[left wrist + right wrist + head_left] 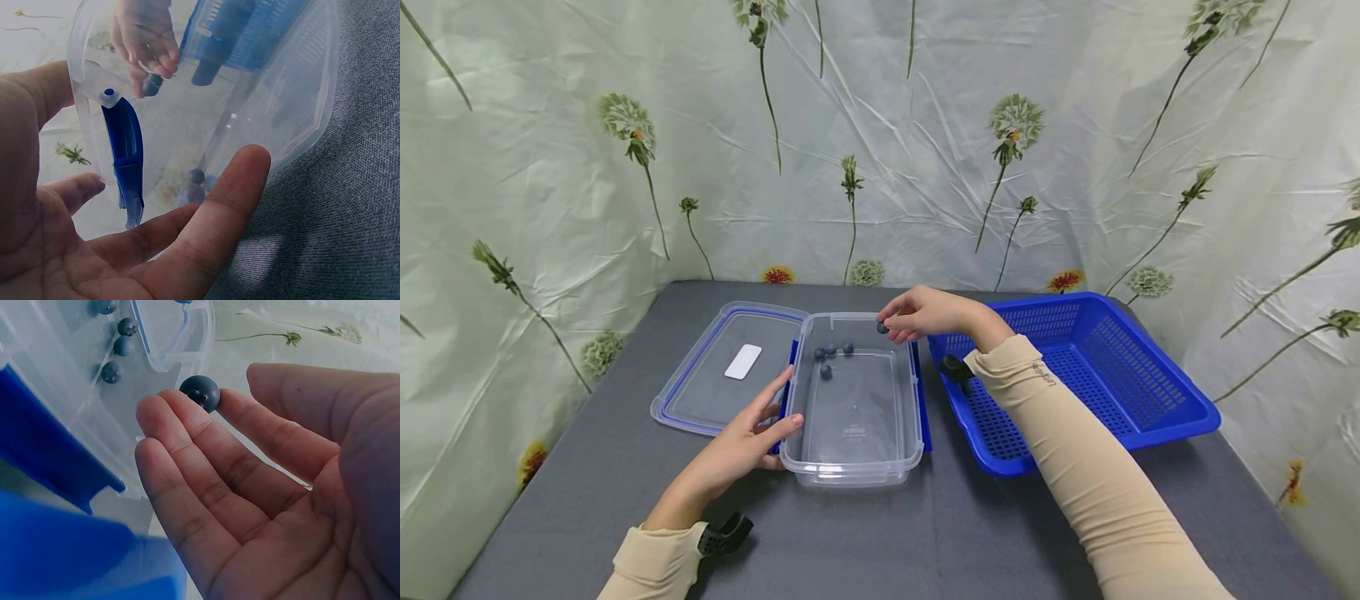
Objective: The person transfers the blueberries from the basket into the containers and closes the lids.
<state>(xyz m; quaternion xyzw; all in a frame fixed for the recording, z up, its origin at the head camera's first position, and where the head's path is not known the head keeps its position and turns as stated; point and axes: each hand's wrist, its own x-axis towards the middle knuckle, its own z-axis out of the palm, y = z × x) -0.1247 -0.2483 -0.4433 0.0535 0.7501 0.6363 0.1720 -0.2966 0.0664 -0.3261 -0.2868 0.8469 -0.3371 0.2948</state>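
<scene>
Over the far right corner of a clear plastic food container (pixel 853 417), my right hand (pixel 936 312) pinches a blueberry (pixel 200 394). In the right wrist view the berry sits between fingertips, with the thumb standing apart from it. Several more blueberries (pixel 827 372) lie on the container's floor, toward its far left part. My left hand (pixel 737 442) rests at the container's left side, its fingers spread and fairly straight. The thumb lies at the rim, and other fingers are partly hidden behind the wall. A blue side latch (pixel 128 140) hangs among the left fingers in the left wrist view.
A blue perforated basket (pixel 1157 433) stands to the right of the container, partly under my right forearm. To the left, the clear lid (pixel 700 392) with a blue seal lies flat, bearing a white label (pixel 743 362). A floral curtain (pixel 880 225) hangs behind the grey tabletop (pixel 850 542).
</scene>
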